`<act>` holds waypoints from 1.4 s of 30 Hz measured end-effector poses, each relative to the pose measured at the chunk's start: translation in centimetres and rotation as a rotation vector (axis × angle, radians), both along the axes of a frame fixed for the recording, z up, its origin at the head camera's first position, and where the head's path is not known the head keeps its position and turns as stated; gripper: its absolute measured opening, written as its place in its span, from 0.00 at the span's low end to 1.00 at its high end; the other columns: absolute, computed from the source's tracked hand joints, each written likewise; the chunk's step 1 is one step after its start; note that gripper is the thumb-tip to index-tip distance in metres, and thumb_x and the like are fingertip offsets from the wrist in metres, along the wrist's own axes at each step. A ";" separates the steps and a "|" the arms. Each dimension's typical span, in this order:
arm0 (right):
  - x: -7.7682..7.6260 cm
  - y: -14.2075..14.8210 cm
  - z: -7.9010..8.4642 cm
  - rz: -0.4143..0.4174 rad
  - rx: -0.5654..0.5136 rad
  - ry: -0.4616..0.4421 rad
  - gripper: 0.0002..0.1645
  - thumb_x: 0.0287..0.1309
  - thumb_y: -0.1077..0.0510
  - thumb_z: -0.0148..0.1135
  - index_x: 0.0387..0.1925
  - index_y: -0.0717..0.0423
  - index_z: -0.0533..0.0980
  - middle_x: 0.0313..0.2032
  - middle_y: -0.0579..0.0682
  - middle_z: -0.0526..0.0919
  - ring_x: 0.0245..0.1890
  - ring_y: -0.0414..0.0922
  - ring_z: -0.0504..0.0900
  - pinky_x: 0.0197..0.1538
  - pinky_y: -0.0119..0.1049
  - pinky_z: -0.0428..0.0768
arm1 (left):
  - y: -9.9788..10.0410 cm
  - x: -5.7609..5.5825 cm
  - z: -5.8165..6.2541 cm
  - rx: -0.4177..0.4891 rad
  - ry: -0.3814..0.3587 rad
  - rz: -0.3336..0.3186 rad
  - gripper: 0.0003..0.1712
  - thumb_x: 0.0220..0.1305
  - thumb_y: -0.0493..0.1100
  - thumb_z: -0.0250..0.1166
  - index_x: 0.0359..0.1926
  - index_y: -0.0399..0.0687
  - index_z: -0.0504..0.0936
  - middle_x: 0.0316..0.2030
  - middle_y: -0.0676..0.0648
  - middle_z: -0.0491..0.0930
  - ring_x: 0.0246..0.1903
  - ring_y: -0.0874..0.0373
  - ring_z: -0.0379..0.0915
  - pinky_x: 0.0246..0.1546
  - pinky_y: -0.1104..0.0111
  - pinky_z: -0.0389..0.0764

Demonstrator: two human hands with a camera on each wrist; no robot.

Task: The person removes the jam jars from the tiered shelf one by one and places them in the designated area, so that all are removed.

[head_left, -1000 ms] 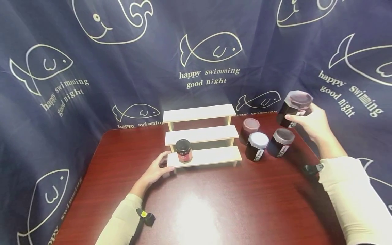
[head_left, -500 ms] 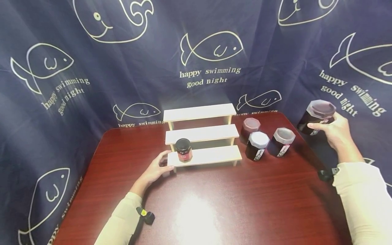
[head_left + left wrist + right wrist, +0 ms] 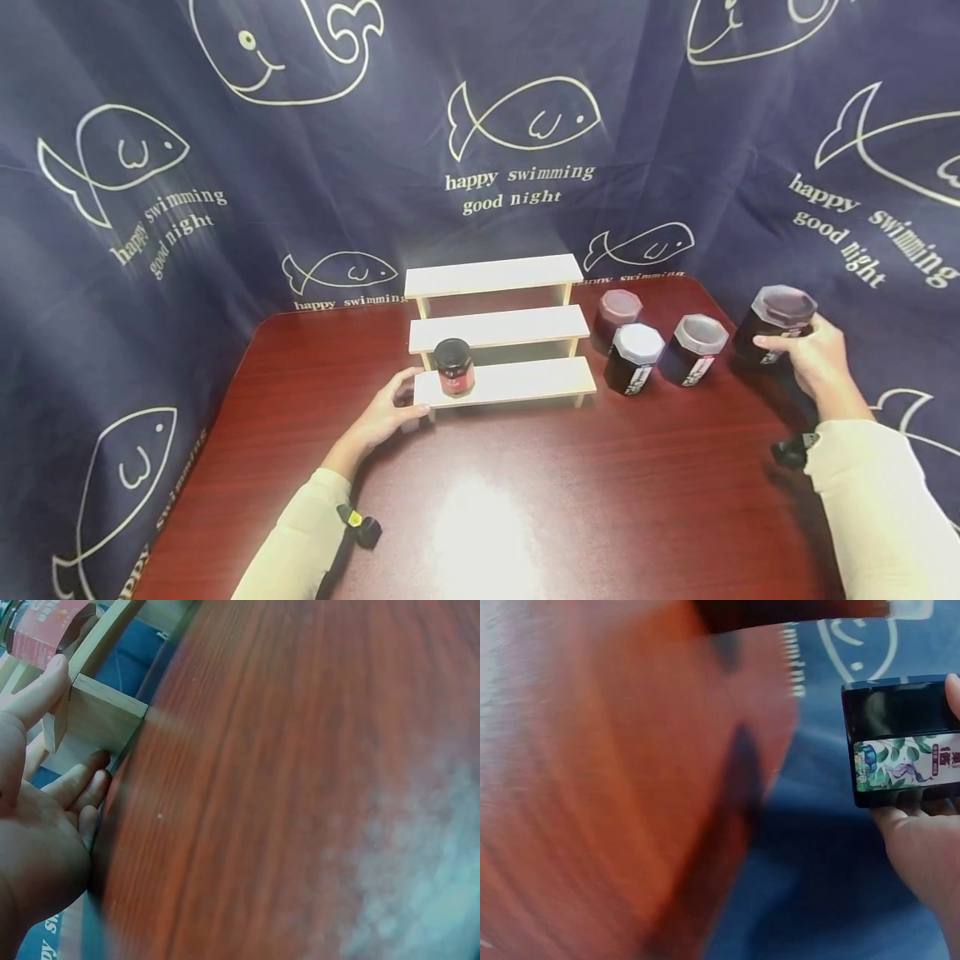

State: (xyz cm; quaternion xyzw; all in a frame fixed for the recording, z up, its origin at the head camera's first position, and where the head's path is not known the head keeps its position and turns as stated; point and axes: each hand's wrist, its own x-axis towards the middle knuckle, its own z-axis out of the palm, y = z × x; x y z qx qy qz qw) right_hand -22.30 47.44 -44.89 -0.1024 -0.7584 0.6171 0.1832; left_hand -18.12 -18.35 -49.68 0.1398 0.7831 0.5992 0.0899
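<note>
My left hand (image 3: pixel 382 411) grips the lower left end of a three-step wooden display shelf (image 3: pixel 517 383). In the left wrist view its thumb lies against the step and several fingers curl by the side board (image 3: pixel 101 712). A small black-lidded jar (image 3: pixel 454 367) with a pink label stands on the bottom step. At the table's right edge, my right hand (image 3: pixel 821 358) holds a large dark jar (image 3: pixel 765 329) with a clear eight-sided lid. In the right wrist view the jar's flowered label (image 3: pixel 907 763) shows beside the thumb, and the jar appears off the table.
Three similar large jars stand right of the shelf: a reddish-lidded jar (image 3: pixel 617 321) behind, a white-lidded jar (image 3: pixel 633 358) in front, and a grey-lidded jar (image 3: pixel 697 350) nearest the held one. A dark blue fish-print curtain (image 3: pixel 517 217) surrounds the reddish-brown table (image 3: pixel 600 492).
My right hand has carried the dark jar rightward, then lowered it beside the grey-lidded jar. The left hand keeps its grip on the shelf.
</note>
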 end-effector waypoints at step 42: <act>-0.1 -0.4 -5.8 0.068 0.131 -0.090 0.35 0.52 0.69 0.73 0.48 0.27 0.70 0.39 0.21 0.74 0.44 0.26 0.71 0.46 0.13 0.66 | -0.8 -1.5 -2.8 -0.015 0.008 0.022 0.43 0.60 0.36 0.73 0.73 0.43 0.63 0.61 0.32 0.75 0.63 0.38 0.70 0.60 0.48 0.71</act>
